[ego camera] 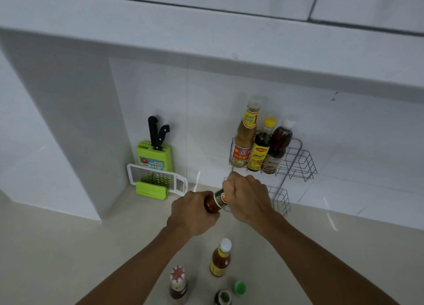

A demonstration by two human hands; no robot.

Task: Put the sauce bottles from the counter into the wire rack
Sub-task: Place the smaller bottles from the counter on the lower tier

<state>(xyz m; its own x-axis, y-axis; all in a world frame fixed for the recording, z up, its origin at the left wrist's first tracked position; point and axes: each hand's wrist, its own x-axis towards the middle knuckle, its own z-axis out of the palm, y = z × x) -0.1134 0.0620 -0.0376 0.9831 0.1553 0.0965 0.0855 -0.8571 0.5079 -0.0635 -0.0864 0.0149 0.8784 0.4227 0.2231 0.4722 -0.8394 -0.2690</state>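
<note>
Both hands hold one red bottle (214, 202), tipped sideways: left hand (192, 213) on its bottom, right hand (246, 197) on top. The rack (296, 160) hangs just behind, nearer the right hand.

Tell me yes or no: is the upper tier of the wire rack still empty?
No, three sauce bottles already stand side by side in the upper tier of the wire rack on the wall.

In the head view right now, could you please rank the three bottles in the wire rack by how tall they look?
1. Tan sauce bottle, clearly tallest.
2. Yellow-capped dark bottle.
3. White-capped dark bottle.
The last two look nearly alike, and the camera angle makes their order unsure.
</note>
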